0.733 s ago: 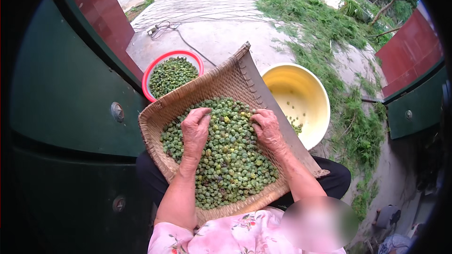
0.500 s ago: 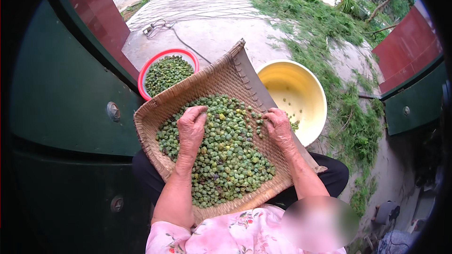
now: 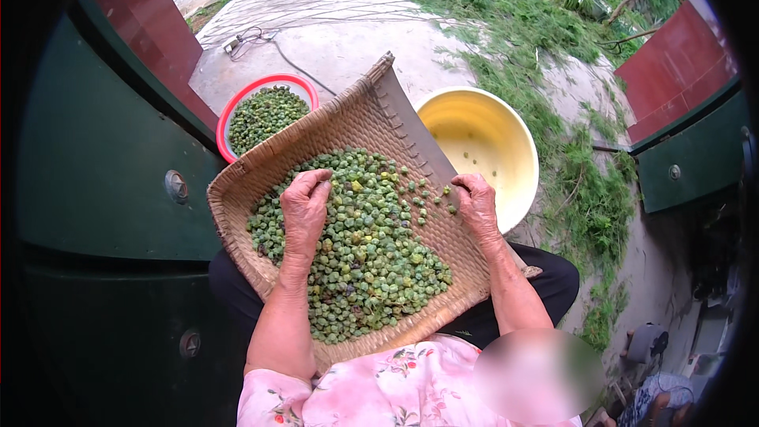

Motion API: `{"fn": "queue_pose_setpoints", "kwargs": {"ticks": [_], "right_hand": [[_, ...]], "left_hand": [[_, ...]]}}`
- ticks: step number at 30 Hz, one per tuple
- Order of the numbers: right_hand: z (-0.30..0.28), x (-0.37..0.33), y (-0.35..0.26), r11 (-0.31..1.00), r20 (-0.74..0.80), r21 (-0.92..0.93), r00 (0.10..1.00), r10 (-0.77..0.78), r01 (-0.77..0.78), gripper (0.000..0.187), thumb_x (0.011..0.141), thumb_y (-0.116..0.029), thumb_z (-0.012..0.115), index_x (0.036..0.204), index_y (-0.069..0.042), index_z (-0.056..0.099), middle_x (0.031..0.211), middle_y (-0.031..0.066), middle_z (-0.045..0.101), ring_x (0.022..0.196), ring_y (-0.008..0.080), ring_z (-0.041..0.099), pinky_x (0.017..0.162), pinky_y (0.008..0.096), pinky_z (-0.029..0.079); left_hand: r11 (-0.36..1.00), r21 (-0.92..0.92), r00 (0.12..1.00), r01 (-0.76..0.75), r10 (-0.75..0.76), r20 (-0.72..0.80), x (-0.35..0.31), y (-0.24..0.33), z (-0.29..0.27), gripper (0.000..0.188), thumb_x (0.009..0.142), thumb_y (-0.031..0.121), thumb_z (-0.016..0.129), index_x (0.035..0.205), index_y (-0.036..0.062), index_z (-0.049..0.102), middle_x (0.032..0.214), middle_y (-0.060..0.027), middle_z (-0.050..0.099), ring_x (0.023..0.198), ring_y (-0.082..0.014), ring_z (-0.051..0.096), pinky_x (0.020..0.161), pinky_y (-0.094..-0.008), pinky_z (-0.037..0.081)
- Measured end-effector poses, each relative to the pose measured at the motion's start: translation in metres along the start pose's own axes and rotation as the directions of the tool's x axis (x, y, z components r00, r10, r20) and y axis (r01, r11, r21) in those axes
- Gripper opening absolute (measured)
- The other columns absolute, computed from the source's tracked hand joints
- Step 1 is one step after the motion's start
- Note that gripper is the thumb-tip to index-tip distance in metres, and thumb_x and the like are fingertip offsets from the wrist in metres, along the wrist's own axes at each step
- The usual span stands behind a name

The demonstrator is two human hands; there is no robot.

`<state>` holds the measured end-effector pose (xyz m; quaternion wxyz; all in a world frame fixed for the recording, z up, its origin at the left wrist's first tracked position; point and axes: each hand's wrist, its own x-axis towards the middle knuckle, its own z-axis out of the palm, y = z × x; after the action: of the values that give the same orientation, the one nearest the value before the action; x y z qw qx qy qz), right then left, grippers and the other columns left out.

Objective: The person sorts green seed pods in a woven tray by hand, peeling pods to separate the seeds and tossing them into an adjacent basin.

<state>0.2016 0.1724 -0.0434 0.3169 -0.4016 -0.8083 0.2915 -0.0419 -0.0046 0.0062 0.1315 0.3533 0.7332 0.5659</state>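
A woven winnowing basket point(image 3: 462, 273) rests tilted across my lap, heaped with small round green fruits point(image 3: 368, 245), a few yellowish or dark. Above the heap's left part is my left hand point(image 3: 305, 207), thumb and fingers pinched together; whatever is between them is too small to make out. My right hand point(image 3: 477, 204) is at the basket's smooth right edge, fingers curled in a pinch. One green fruit sits by its fingertips, and several loose ones lie on the weave beside it. Beyond that edge stands a yellow basin point(image 3: 518, 130) with a few fruits inside.
A red-rimmed bowl point(image 3: 222, 130) full of similar green fruits stands behind the basket on the left. Dark green door panels point(image 3: 103, 150) flank me. Cut feathery green branches point(image 3: 589, 221) cover the ground at right. A cable point(image 3: 296, 63) lies on the concrete.
My right hand has shifted right, further over the basket's edge. Fruits seen beside it over the basin are no longer there. My left hand has barely moved; the whole view has shifted slightly.
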Motion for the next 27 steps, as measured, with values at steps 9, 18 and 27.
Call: {"fn": "queue_pose_setpoints", "kwargs": {"ticks": [9,18,27], "right_hand": [[-0.005,-0.001,-0.002,1.000,-0.014,-0.016,1.000,0.002,-0.002,0.016,0.074,0.000,0.059,0.088,-0.003,0.066,0.084,0.0134,0.062,0.081,0.0278,0.061,0.076,0.0352,0.049],[0.010,-0.007,-0.004,0.997,0.026,-0.024,0.997,-0.072,0.073,0.014,0.076,0.001,0.059,0.088,-0.002,0.066,0.082,0.0123,0.062,0.080,0.0253,0.062,0.074,0.0333,0.049],[0.058,0.015,-0.045,0.983,0.112,0.038,0.977,-0.183,0.180,0.013,0.076,-0.001,0.058,0.088,-0.003,0.063,0.087,0.0131,0.059,0.086,0.0316,0.057,0.077,0.0398,0.047]], "left_hand": [[0.986,0.114,0.990,-0.120,0.128,-0.066,0.003,-0.001,-0.005,0.017,0.079,-0.005,0.061,0.094,-0.0021,0.067,0.089,-0.0096,0.066,0.080,-0.0169,0.064,0.073,-0.0267,0.049],[0.806,0.564,0.877,-0.178,0.391,-0.281,0.007,0.003,-0.016,0.025,0.074,-0.002,0.066,0.099,0.0028,0.066,0.116,-0.0129,0.059,0.111,-0.0293,0.054,0.095,-0.0407,0.043],[0.578,0.809,0.890,0.102,0.310,-0.334,0.011,-0.010,-0.028,0.049,0.073,0.017,0.072,0.119,0.0087,0.059,0.140,-0.0119,0.041,0.133,-0.0316,0.032,0.106,-0.0591,0.024]]}}
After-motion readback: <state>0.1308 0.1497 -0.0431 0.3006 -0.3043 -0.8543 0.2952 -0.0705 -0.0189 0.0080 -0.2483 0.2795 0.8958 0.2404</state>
